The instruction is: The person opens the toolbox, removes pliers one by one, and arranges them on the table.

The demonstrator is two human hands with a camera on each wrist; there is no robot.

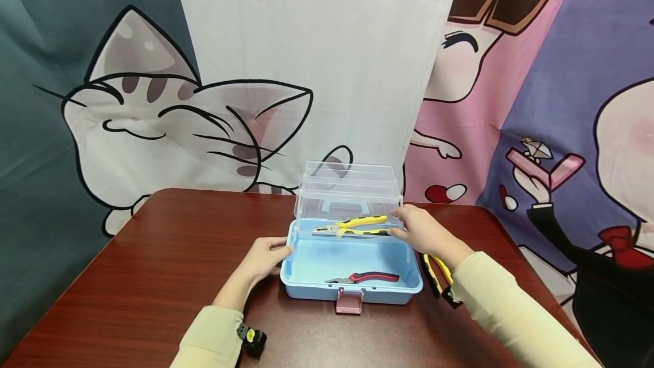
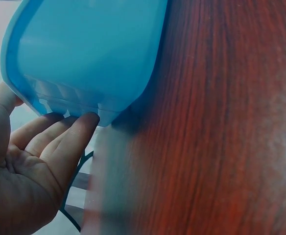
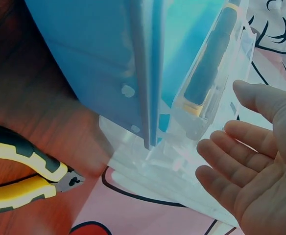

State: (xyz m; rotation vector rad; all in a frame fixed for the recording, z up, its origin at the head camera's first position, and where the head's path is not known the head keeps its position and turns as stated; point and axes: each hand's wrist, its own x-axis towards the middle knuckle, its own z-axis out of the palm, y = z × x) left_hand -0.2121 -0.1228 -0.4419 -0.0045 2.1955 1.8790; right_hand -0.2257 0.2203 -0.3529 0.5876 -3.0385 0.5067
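Note:
A light blue toolbox (image 1: 311, 292) stands on the table with its clear lid (image 1: 357, 178) raised. My left hand (image 1: 263, 260) holds its left side, thumb at the rim and fingers against the outer wall, as the left wrist view also shows. Over the box's back right part is my right hand (image 1: 426, 231), fingers loosely spread and holding nothing. Its fingertips are right by the handle ends of yellow-and-black pliers (image 1: 363, 221), which lie in a clear tray at the back. Red-and-black pliers (image 1: 375, 276) rest on the box floor near the front.
Another pair of yellow-and-black pliers (image 3: 20, 196) lies on the table right of the box, beside my right forearm. A pink latch (image 1: 349, 302) hangs down at the box front. The brown table (image 1: 204, 243) ends at a printed cloth backdrop (image 1: 317, 44).

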